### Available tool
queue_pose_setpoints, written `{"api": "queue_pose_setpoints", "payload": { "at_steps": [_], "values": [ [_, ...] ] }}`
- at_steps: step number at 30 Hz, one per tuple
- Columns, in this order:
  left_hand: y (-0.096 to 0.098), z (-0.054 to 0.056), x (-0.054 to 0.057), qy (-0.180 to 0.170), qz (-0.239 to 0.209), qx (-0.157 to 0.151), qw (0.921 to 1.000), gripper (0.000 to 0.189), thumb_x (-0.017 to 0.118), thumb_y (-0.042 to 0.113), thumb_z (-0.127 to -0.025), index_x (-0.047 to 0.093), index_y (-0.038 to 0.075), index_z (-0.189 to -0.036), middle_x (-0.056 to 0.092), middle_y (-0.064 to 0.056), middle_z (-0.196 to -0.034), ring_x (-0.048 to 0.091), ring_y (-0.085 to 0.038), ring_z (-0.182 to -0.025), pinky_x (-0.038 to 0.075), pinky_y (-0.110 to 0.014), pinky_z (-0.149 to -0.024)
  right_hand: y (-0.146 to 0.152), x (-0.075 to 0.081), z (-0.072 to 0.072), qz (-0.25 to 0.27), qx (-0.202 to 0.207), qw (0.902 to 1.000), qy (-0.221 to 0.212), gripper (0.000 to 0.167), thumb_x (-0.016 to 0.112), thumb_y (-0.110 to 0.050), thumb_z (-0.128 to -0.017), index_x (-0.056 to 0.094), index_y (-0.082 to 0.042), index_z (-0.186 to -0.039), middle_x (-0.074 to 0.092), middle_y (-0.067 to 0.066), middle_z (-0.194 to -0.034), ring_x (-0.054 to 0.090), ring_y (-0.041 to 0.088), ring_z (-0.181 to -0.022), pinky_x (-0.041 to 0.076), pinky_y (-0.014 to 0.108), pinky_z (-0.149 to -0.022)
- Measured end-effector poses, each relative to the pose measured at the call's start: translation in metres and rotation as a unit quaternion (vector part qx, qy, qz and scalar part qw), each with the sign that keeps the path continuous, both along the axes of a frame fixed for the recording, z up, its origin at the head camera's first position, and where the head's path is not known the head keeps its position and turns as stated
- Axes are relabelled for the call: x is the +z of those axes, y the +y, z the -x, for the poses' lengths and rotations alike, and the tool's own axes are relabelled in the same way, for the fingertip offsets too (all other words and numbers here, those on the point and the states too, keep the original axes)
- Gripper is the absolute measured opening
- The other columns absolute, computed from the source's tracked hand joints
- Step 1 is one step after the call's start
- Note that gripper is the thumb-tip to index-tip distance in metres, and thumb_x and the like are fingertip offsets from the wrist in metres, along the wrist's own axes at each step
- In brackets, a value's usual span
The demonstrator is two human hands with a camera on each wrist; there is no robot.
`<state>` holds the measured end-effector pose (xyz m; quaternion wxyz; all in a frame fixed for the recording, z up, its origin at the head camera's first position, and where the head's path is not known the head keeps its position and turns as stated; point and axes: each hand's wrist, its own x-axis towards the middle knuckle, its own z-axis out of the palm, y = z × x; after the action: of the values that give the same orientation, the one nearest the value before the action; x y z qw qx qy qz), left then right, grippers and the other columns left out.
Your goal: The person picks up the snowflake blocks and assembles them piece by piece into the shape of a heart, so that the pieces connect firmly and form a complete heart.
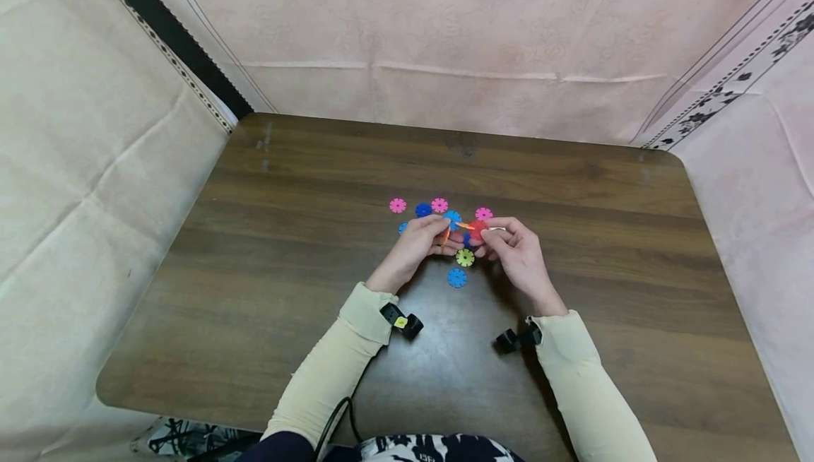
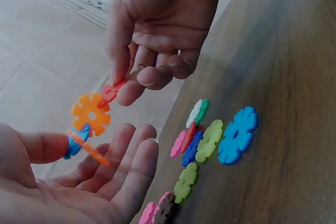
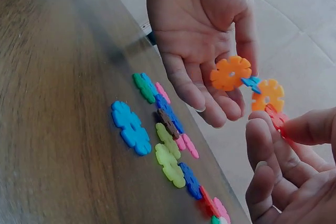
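Note:
My left hand [image 1: 413, 246] and right hand [image 1: 520, 253] hold a short chain of notched plastic flower discs between them above the table. In the left wrist view, the left thumb and a finger pinch a blue disc [image 2: 73, 149] at the lower end. An orange disc [image 2: 91, 115] is slotted between the blue one and a red disc [image 2: 110, 93]. The right thumb and forefinger pinch that red disc. A second orange disc [image 3: 231, 74], joined to the blue one, shows broadside in front of the left fingers in the right wrist view.
Loose discs lie on the brown wooden table [image 1: 286, 271] below and beyond the hands, among them a blue disc [image 1: 456, 277], a yellow-green disc [image 1: 465, 257] and a pink disc [image 1: 397, 205]. Some are partly hidden by the hands. Pale cloth [image 1: 413, 38] hangs behind the table.

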<state>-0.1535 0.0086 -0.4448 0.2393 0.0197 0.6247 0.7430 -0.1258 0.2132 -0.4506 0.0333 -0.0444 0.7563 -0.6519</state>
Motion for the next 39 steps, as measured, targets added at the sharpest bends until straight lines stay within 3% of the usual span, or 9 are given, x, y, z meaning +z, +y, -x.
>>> {"api": "queue_pose_setpoints", "payload": {
  "at_steps": [9, 17, 24, 29, 32, 35, 39],
  "values": [
    [-0.002, 0.001, 0.001, 0.009, 0.0, -0.003, 1.0, 0.033, 0.045, 0.024, -0.104, 0.061, -0.002, -0.117, 0.07, -0.016, -0.099, 0.069, -0.03, -0.094, 0.048, -0.052, -0.094, -0.005, 0.016, -0.005, 0.004, 0.006, 0.9997, -0.025, 0.029, 0.058, -0.01, -0.098, 0.052, 0.006, -0.122, 0.066, 0.033, -0.095, 0.067, 0.035, -0.077, 0.056, 0.03, -0.068],
    [-0.005, 0.0, 0.0, 0.029, 0.006, -0.004, 0.9996, 0.033, 0.05, 0.022, -0.102, 0.064, -0.005, -0.115, 0.07, -0.017, -0.098, 0.069, -0.027, -0.09, 0.052, -0.049, -0.09, -0.009, 0.031, -0.011, -0.005, -0.014, 0.9999, -0.001, 0.029, 0.056, -0.008, -0.098, 0.054, 0.006, -0.123, 0.063, 0.034, -0.097, 0.064, 0.038, -0.078, 0.056, 0.033, -0.068],
    [-0.005, -0.001, -0.001, 0.038, 0.057, -0.058, 0.996, 0.026, 0.062, 0.011, -0.095, 0.064, -0.005, -0.116, 0.069, -0.02, -0.093, 0.068, -0.027, -0.078, 0.054, -0.05, -0.084, -0.007, 0.027, -0.006, 0.01, -0.04, 0.9991, 0.014, 0.033, 0.06, -0.011, -0.097, 0.056, 0.008, -0.123, 0.064, 0.029, -0.098, 0.065, 0.026, -0.072, 0.055, 0.028, -0.065],
    [-0.004, -0.003, 0.002, 0.048, 0.052, -0.125, 0.9897, 0.048, 0.065, 0.005, -0.092, 0.048, 0.0, -0.136, 0.067, -0.015, -0.093, 0.066, -0.027, -0.076, 0.054, -0.051, -0.083, -0.005, 0.013, 0.002, 0.038, -0.029, 0.9987, 0.015, 0.029, 0.065, -0.01, -0.093, 0.06, 0.009, -0.114, 0.07, 0.018, -0.097, 0.067, 0.026, -0.076, 0.057, 0.029, -0.068],
    [-0.004, -0.005, 0.003, 0.052, 0.033, -0.166, 0.9842, 0.05, 0.063, 0.008, -0.094, 0.044, 0.001, -0.14, 0.066, -0.016, -0.095, 0.066, -0.03, -0.079, 0.055, -0.049, -0.082, -0.005, 0.008, 0.004, 0.034, -0.011, 0.9991, 0.021, 0.027, 0.067, -0.011, -0.092, 0.064, 0.007, -0.111, 0.071, 0.014, -0.097, 0.068, 0.029, -0.082, 0.058, 0.033, -0.072],
    [-0.003, -0.006, 0.002, 0.049, 0.017, -0.18, 0.9823, 0.044, 0.064, 0.015, -0.095, 0.05, 0.001, -0.134, 0.067, -0.017, -0.096, 0.066, -0.034, -0.083, 0.056, -0.047, -0.08, -0.005, 0.007, 0.004, 0.02, 0.007, 0.9994, 0.028, 0.025, 0.067, -0.01, -0.091, 0.065, 0.005, -0.111, 0.072, 0.012, -0.098, 0.069, 0.027, -0.086, 0.058, 0.033, -0.075],
    [-0.001, -0.008, 0.0, 0.051, 0.015, -0.175, 0.9831, 0.039, 0.065, 0.019, -0.094, 0.055, -0.003, -0.125, 0.068, -0.018, -0.095, 0.066, -0.039, -0.086, 0.056, -0.049, -0.081, -0.006, 0.006, 0.006, 0.021, 0.017, 0.9988, 0.042, 0.025, 0.068, -0.007, -0.091, 0.063, 0.004, -0.113, 0.072, 0.015, -0.098, 0.068, 0.026, -0.085, 0.058, 0.034, -0.074]
  ]
}}
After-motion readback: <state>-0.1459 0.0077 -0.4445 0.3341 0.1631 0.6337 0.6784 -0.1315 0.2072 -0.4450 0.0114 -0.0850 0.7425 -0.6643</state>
